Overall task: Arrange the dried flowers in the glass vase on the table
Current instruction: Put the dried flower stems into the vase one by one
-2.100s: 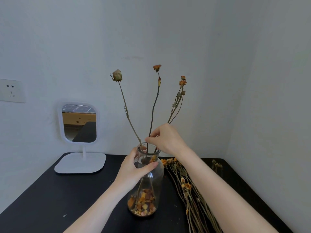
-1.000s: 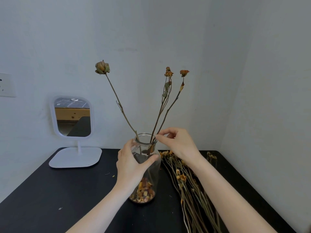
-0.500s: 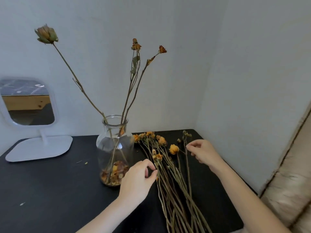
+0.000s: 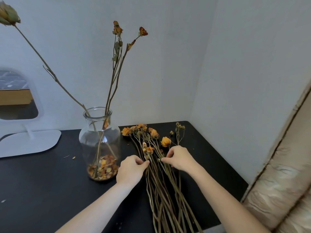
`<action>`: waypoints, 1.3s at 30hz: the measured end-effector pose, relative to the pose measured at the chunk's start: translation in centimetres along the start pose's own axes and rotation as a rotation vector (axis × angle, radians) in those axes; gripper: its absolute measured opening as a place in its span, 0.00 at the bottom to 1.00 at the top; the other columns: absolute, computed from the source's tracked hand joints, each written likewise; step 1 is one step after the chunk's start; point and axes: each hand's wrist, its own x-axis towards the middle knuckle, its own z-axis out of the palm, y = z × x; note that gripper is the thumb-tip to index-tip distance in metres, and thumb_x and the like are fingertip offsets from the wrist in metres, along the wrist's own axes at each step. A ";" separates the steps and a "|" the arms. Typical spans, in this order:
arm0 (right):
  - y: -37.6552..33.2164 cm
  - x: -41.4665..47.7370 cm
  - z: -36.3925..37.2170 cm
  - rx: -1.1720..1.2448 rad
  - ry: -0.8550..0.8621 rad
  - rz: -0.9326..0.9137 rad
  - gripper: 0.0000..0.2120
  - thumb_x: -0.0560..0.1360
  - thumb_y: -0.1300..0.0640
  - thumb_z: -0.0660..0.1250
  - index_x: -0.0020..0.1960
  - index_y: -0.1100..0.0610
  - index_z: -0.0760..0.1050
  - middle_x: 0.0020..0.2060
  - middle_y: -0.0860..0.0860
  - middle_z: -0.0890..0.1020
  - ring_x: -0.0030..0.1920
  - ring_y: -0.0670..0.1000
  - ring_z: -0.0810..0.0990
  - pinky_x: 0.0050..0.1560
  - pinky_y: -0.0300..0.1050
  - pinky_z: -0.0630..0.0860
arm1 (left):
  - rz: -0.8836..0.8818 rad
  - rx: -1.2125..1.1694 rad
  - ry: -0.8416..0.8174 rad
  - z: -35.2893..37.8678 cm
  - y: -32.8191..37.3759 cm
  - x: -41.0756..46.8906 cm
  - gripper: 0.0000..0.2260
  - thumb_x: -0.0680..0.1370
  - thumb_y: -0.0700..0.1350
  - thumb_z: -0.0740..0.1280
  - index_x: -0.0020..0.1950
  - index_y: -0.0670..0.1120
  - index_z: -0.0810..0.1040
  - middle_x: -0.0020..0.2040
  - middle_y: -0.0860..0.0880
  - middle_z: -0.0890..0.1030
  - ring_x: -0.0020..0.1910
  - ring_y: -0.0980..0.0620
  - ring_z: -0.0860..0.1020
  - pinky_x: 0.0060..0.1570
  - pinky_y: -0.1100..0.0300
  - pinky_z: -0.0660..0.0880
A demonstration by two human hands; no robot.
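Observation:
A clear glass vase [image 4: 99,132] stands on the black table [image 4: 42,179], with loose dried petals at its bottom and three long dried stems [image 4: 116,68] leaning out of it. To its right lies a bundle of dried orange flowers [image 4: 159,174], heads pointing away from me. My left hand [image 4: 130,169] pinches a stem at the bundle's left side. My right hand [image 4: 178,158] pinches another stem near the middle of the bundle. Both hands rest on the pile, just below the flower heads.
A white stand mirror [image 4: 21,128] sits at the back left of the table. White walls meet in a corner behind the bundle. A beige cushioned surface [image 4: 286,182] lies past the table's right edge. Small petal crumbs [image 4: 69,157] dot the table left of the vase.
Both hands left the vase and dropped onto the flower bundle, closing on stems there. The view swung right and down, shifting the vase and mirror leftward.

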 end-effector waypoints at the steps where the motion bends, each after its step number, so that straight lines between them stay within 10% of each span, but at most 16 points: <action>1: -0.1 0.1 0.2 -0.021 0.000 0.016 0.11 0.73 0.49 0.69 0.49 0.56 0.77 0.45 0.52 0.81 0.46 0.51 0.80 0.52 0.48 0.78 | 0.002 -0.006 0.010 0.0 0.1 0.1 0.09 0.74 0.54 0.69 0.37 0.50 0.77 0.36 0.52 0.79 0.38 0.54 0.77 0.37 0.59 0.71; 17: -0.2 0.6 -0.2 0.076 0.089 0.070 0.17 0.72 0.53 0.66 0.26 0.56 0.69 0.24 0.49 0.71 0.30 0.49 0.74 0.45 0.49 0.78 | -0.093 0.215 -0.018 1.3 3.3 0.8 0.13 0.72 0.55 0.68 0.38 0.46 0.81 0.35 0.51 0.80 0.36 0.51 0.79 0.35 0.60 0.71; 29: 0.3 0.5 -2.2 0.228 0.183 0.015 0.14 0.72 0.54 0.65 0.38 0.65 0.79 0.30 0.55 0.75 0.34 0.49 0.77 0.40 0.40 0.72 | -0.070 0.350 -0.001 1.5 4.1 1.2 0.15 0.71 0.54 0.70 0.33 0.46 0.72 0.33 0.51 0.77 0.32 0.50 0.76 0.29 0.61 0.67; 35: 0.2 0.6 -3.0 0.342 0.210 0.052 0.15 0.73 0.54 0.66 0.45 0.68 0.80 0.23 0.45 0.74 0.22 0.38 0.71 0.32 0.38 0.67 | -0.152 0.092 -0.043 1.1 4.4 1.1 0.16 0.73 0.52 0.70 0.30 0.45 0.73 0.29 0.50 0.74 0.31 0.50 0.75 0.31 0.61 0.68; 39: 0.1 0.4 -3.4 0.416 0.218 0.043 0.09 0.75 0.55 0.65 0.40 0.58 0.80 0.28 0.44 0.75 0.30 0.41 0.72 0.34 0.38 0.67 | -0.111 -0.187 -0.011 0.5 4.7 1.0 0.10 0.74 0.51 0.70 0.44 0.45 0.83 0.43 0.52 0.80 0.45 0.54 0.77 0.45 0.59 0.70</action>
